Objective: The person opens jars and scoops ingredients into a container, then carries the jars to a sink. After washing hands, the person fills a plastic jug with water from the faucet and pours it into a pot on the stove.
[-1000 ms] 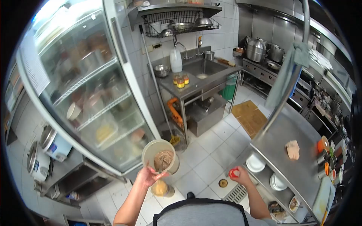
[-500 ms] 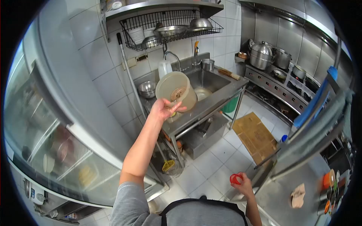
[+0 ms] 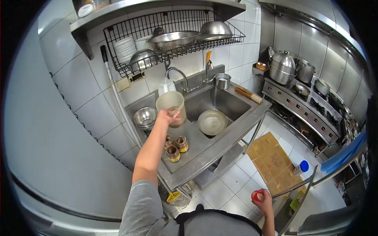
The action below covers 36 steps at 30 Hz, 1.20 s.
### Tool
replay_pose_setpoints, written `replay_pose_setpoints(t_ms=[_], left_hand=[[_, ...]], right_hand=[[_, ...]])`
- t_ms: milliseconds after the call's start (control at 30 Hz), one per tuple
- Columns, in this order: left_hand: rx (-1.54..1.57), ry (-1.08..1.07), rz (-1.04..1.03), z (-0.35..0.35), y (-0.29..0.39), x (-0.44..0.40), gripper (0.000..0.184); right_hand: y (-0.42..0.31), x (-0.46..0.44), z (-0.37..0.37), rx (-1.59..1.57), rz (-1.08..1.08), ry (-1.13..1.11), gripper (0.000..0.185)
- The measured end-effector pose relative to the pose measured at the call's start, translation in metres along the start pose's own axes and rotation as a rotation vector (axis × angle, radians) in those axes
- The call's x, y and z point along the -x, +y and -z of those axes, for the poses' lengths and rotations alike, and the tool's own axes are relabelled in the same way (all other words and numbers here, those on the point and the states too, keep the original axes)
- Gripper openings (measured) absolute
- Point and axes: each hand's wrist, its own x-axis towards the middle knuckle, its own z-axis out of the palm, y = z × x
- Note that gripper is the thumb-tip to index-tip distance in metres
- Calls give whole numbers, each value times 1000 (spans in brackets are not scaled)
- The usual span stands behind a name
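My left hand (image 3: 169, 116) grips a translucent beige plastic tub (image 3: 178, 121) near its rim, over the left part of the metal sink counter. The tub is tilted toward me, and its contents are hard to make out. Three open glass jars (image 3: 173, 154) with yellow labels and brown residue stand on the counter, just below the tub. Down at my right side, my right hand (image 3: 265, 201) is closed on a small round red lid (image 3: 257, 195). Stacked metal bowls (image 3: 145, 117) sit left of the tub.
A round metal basin (image 3: 212, 122) rests in the sink (image 3: 241, 103). A bamboo brush (image 3: 248, 94) and a metal pot (image 3: 223, 81) lie along its back edge. Overhead hangs a wire dish rack (image 3: 177, 49). Flattened cardboard (image 3: 271, 161) covers floor before the stove (image 3: 299, 112).
I have moved closer to the sink, and the view has shifted. The tub sits lower over the counter, and the jars have come into sight. Both hands keep their holds.
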Motion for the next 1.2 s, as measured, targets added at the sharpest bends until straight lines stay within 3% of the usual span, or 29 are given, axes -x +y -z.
replay_pose_setpoints(t_ms=[67,200,300,500,600,667,733,800,867,933,1033,1200], left_hand=[[78,49,49,14,12,-43,49],[144,165,-111,11,-7,-33,52],[197,198,-182,31,1,-72,54],[288,359,-401,63,7,-104,51],[261,395,-480,69,-10,-97,52],[110,529,-473,51,-28,-52,55],[72,290,-745,61,-47,-28,59],[98,247,-933,50,-70,9,61],[208,404,-1037,12,-98,69,62],[54,170,-1107,16,-120,110,68],[-56,100,-1174,32,-139,137,64],[-24,204,-1194,64,-171,136,51]], right_hand=[[4,-21,5,16,-38,4,56],[9,-74,13,8,-59,3,57],[30,-133,16,9,-32,-56,57],[-1,-282,23,50,250,-266,58],[-49,-347,16,6,423,-406,56],[-69,-387,-15,39,677,-443,53],[-112,-405,-46,-67,820,-581,51],[-142,-417,-95,-192,935,-688,51],[-171,-421,-144,-223,965,-845,53],[-193,-424,-195,-186,1033,-894,54],[-211,-420,-260,-134,1080,-898,56],[-233,-418,-307,-35,1049,-1002,77]])
